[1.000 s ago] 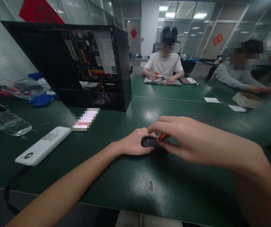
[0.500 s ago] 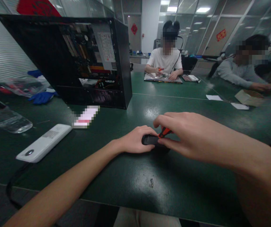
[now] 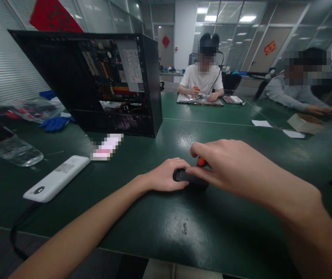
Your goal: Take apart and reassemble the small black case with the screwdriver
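Observation:
On the green table, my left hand (image 3: 166, 175) is closed around one end of a small black rounded device (image 3: 195, 180), thumb on the near side and fingers over the far side. It looks like a computer mouse, though its kind is not certain. Over the device's right part, my right hand (image 3: 232, 166) is closed on a screwdriver with an orange and black handle (image 3: 201, 161). The orange end of the handle faces me between thumb and fingers. Its tip is hidden, so I cannot tell whether it touches the device.
An open black computer case (image 3: 151, 89) stands at back left. Nearer lie a white power bank (image 3: 58, 178) with a cable, a blurred-out flat item (image 3: 107, 147), a plastic bottle (image 3: 15, 147) and blue gloves (image 3: 54, 124). Two people sit across the table, near a cardboard box (image 3: 305, 123).
The screwdriver handle has tilted so its orange end now faces me. My right thumb has shifted left over the device. My left hand keeps its hold; the view has tipped up slightly.

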Action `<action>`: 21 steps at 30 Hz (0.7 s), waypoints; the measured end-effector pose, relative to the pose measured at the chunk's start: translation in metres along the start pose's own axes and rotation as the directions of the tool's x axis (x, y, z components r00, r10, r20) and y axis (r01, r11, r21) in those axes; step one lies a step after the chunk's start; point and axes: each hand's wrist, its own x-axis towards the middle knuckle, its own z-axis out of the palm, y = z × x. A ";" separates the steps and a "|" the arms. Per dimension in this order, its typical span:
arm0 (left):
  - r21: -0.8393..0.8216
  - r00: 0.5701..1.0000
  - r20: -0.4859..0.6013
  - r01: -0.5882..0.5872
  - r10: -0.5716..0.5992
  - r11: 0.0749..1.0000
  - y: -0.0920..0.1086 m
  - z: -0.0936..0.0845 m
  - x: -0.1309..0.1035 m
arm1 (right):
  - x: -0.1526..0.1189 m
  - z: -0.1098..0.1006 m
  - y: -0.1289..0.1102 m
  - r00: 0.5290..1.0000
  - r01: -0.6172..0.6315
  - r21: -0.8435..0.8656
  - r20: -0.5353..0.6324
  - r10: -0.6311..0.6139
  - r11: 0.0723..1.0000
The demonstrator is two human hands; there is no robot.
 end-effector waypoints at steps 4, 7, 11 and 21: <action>0.006 0.999 -0.011 0.032 -0.032 0.999 0.000 0.000 0.000 | 0.006 0.000 0.000 1.000 -0.026 -0.078 0.005 0.027 0.997; -0.010 0.999 -0.016 0.031 -0.031 0.999 -0.001 0.001 0.000 | 0.003 -0.002 0.000 0.996 0.088 0.050 0.007 -0.088 0.995; -0.002 1.000 -0.013 0.019 -0.019 1.000 0.000 0.001 -0.001 | -0.003 -0.004 0.001 0.993 0.111 0.148 0.014 -0.114 0.983; 0.008 1.000 -0.027 -0.003 0.003 1.000 -0.002 0.002 0.000 | 0.004 -0.002 0.007 0.999 0.044 0.107 0.017 -0.046 0.993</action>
